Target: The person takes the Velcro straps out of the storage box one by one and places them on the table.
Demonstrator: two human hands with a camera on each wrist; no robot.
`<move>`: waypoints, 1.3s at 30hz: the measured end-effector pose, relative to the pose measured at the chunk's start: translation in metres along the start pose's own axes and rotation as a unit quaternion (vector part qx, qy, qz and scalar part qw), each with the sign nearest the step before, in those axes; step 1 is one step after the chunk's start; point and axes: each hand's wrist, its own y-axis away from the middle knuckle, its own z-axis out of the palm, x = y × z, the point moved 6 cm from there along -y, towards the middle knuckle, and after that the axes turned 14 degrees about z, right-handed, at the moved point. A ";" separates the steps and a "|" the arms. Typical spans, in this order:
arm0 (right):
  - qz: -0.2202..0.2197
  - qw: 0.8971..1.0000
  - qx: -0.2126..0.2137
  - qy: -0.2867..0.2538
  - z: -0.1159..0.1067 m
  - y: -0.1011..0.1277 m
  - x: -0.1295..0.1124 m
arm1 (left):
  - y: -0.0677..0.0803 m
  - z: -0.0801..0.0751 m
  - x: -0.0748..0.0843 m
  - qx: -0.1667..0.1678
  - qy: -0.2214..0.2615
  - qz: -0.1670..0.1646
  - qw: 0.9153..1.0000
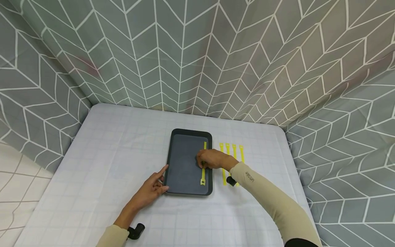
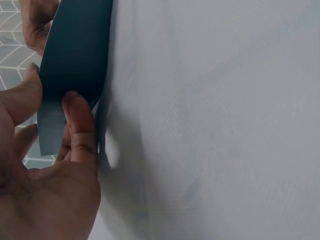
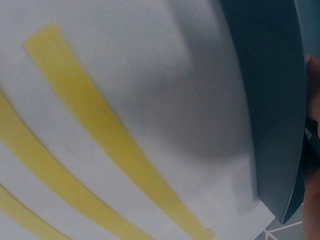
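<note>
A dark grey rectangular tray (image 1: 185, 161) lies on the white-covered table. My left hand (image 1: 150, 187) holds its near left corner, thumb and fingers on either side of the rim, as the left wrist view shows on the tray wall (image 2: 75, 55). Inside the tray, along its right side, runs a yellow cable strap (image 1: 202, 181) with a slotted head at the near end. My right hand (image 1: 214, 159) reaches over the right rim and pinches this strap near its middle, its fingertips partly hiding it. In the right wrist view the hand (image 3: 312, 100) shows only at the edge, beyond the tray wall.
Several more yellow straps (image 1: 224, 173) lie side by side on the table (image 1: 123, 144) just right of the tray, partly under my right forearm; they also show as yellow bands (image 3: 100, 115) in the right wrist view. Grey patterned curtains (image 1: 185, 58) enclose the table's back and sides.
</note>
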 end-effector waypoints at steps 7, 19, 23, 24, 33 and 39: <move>-0.012 1.000 0.015 0.025 -0.001 0.002 -0.003 | 0.000 -0.001 0.001 0.002 -0.002 -0.004 1.000; -0.027 0.999 0.017 0.023 -0.005 0.005 -0.006 | 0.000 0.000 0.001 -0.004 -0.003 -0.003 1.000; -0.052 0.998 0.028 -0.001 -0.009 0.004 -0.009 | 0.000 0.000 0.000 -0.005 -0.005 -0.001 1.000; -0.059 0.998 0.032 -0.012 -0.010 0.004 -0.010 | 0.000 0.001 0.000 -0.005 -0.005 -0.001 1.000; -0.055 0.985 0.079 -0.146 -0.036 0.004 -0.009 | 0.000 0.000 0.000 -0.005 0.008 0.004 1.000; -0.036 0.975 0.136 -0.175 -0.047 0.008 -0.002 | 0.000 0.000 0.002 -0.004 0.009 0.004 1.000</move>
